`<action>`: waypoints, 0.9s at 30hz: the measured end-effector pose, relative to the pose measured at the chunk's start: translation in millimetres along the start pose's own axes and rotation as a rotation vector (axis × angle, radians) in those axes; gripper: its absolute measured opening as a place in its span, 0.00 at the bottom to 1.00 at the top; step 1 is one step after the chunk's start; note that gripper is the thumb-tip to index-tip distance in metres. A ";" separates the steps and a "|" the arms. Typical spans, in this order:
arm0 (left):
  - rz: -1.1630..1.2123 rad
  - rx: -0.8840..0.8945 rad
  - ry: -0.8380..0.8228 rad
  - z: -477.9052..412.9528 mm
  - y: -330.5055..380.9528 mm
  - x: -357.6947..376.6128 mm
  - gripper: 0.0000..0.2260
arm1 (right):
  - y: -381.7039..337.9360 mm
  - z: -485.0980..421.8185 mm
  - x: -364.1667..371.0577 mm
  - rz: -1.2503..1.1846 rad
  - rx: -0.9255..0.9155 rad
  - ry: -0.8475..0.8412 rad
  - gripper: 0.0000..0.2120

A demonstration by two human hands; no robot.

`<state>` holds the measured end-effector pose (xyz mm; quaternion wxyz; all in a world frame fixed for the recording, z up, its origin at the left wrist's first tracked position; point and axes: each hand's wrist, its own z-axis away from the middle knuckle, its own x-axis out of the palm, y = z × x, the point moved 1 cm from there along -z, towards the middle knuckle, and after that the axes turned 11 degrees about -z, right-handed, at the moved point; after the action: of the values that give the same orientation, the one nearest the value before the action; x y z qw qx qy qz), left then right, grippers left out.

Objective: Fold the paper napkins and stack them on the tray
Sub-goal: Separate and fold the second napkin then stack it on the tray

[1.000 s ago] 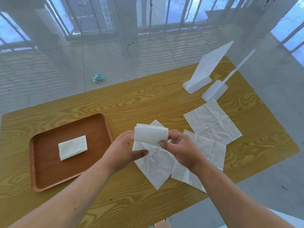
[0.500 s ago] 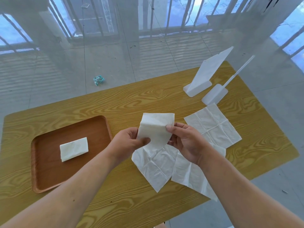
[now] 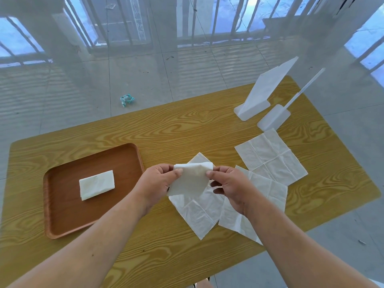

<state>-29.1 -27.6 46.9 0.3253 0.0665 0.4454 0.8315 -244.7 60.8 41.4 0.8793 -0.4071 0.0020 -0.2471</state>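
Both hands hold one white paper napkin (image 3: 190, 179) just above the table's middle. My left hand (image 3: 156, 183) pinches its upper left corner, my right hand (image 3: 230, 187) its upper right corner, and the top edge is bent over. Under them lie two unfolded napkins, one (image 3: 197, 213) in front and one (image 3: 270, 190) partly hidden by my right wrist. A third open napkin (image 3: 270, 156) lies to the right. On the brown wooden tray (image 3: 62, 221) at the left rests one folded napkin (image 3: 96, 185).
The yellow wood-grain table (image 3: 187, 129) has two white upright stands, a wide one (image 3: 261, 94) and a thin one (image 3: 276, 118), at its far right. A small crumpled wrapper (image 3: 127, 99) lies on the tiled floor beyond the table.
The held napkin was raised off the pile and then turned so its top edge bends over toward me. Both hands stayed on its upper corners.
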 end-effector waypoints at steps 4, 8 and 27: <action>0.079 -0.032 -0.033 2.0 -2.1 0.5 0.07 | 3.1 3.9 3.9 0.043 0.049 -0.071 0.04; 0.148 -0.058 -0.031 3.3 -3.9 3.8 0.06 | 7.5 6.3 11.3 -0.037 0.070 -0.128 0.11; -0.004 0.167 0.000 9.8 2.7 -5.0 0.04 | -7.9 13.7 12.5 0.151 -0.172 -0.207 0.04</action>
<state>-22.6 -24.8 55.7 0.3203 0.0927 0.5135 0.7907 -234.4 60.9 58.7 0.8529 -0.5027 -0.0369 -0.1357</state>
